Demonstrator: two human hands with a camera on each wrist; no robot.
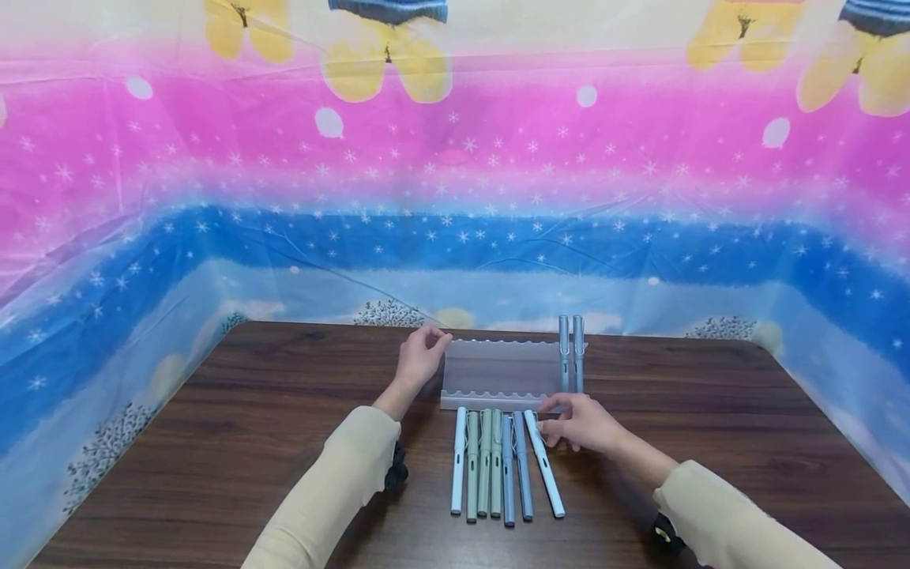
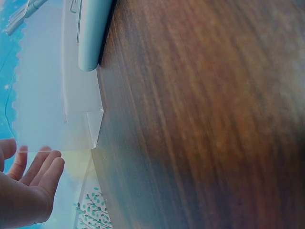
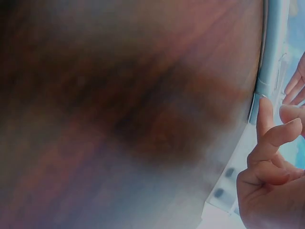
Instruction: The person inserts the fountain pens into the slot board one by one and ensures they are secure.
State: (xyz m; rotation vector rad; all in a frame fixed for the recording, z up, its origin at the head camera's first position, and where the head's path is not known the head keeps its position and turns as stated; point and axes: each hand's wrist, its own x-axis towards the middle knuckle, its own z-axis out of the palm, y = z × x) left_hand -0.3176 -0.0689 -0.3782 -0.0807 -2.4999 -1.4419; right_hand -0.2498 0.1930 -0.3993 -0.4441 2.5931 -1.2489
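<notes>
The left sleeve (image 1: 320,482) and right sleeve (image 1: 732,518) are plain pale yellow with wavy cuff edges. Small black wrist pieces (image 1: 396,466) show below both cuffs.

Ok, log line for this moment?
left hand: grips clear rack, left end | right hand: touches rightmost loose pen | two pens: in rack, right end | seven pens: on table before rack

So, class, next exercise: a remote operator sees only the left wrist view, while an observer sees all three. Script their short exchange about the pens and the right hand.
Operator: I see a pale pen beside the rack. How many are laid out there?
Observer: Seven pens lie in a row in front of the rack.
Operator: And where is the right hand?
Observer: At the rack-side end of that row's rightmost pen.
</notes>
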